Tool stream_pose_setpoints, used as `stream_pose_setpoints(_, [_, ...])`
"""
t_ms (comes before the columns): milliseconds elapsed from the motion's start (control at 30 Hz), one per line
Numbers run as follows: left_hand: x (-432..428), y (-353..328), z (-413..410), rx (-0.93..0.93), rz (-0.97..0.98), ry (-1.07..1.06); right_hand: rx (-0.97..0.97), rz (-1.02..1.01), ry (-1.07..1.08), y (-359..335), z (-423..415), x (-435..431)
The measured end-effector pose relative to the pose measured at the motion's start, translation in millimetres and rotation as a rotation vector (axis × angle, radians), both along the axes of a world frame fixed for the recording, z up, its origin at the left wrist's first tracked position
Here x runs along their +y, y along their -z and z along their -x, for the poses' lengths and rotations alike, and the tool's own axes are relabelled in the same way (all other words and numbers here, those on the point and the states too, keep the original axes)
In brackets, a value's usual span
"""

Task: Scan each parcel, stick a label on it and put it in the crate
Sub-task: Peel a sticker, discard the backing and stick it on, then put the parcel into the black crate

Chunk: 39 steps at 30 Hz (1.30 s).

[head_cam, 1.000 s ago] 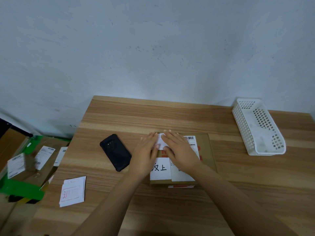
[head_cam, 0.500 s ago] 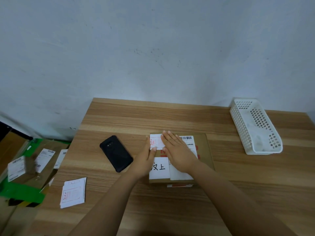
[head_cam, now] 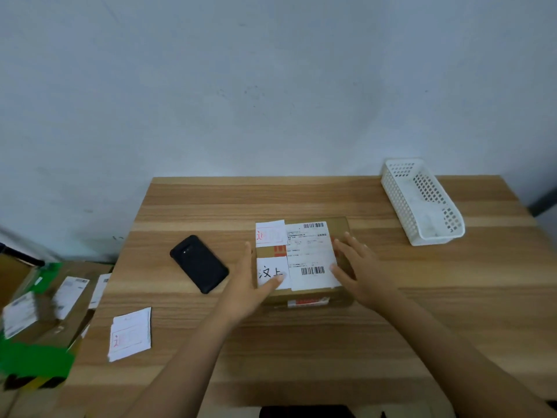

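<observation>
Both hands have slid off the red-stamped label (head_cam: pixel 270 233) to the flanks of the parcel (head_cam: pixel 342 232) at centre frame, left hand (head_cam: pixel 245 286) and right hand (head_cam: pixel 360 267) flat with fingers straight, gripping nothing; the stiff cardboard box looks light, best clasped by opposite sides.

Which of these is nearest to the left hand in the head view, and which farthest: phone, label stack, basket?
1. Phone, just left of the left hand.
2. Label stack, front left.
3. Basket, far right corner.
</observation>
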<state>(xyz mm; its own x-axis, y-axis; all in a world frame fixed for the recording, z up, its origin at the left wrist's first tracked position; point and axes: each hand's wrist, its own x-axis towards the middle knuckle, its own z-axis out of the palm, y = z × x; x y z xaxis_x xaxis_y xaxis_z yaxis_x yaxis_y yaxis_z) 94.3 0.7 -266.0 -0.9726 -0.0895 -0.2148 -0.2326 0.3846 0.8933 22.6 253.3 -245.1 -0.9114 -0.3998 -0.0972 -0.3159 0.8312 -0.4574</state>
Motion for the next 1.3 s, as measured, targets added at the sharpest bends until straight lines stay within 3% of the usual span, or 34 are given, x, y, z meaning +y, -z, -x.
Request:
stream_pose_setpoints(67, [4,3,-3,-0.029,-0.081,0.012,-0.052,0.078,0.098,4,-15,11])
stream_pose_setpoints(267, [17,16,-8,0.023,-0.045,0.013,-0.301,0.247,0.279,23,-37,17])
stream_pose_setpoints(367, [26,16,-9,0.058,-0.025,-0.042,-0.327,0.324,0.355,32,-37,14])
stream_pose_setpoints(567, [53,3,-8,0.108,-0.015,-0.073,-0.208,0.469,0.379,21,-39,34])
stream_pose_setpoints(767, [130,-44,-3,0.231,0.008,0.015,-0.059,0.620,0.462,-25,-63,112])
stream_pose_setpoints(933, [236,-76,-10,0.346,0.020,0.163,0.122,0.736,0.574,-64,-110,211])
stream_pose_setpoints(1067, [342,-92,-33,0.411,-0.040,0.332,0.261,0.711,0.738,-77,-169,303])
stream_pose_setpoints(1300, [528,-95,-95,0.399,-0.188,0.585,0.338,0.665,1.046,-82,-282,456])
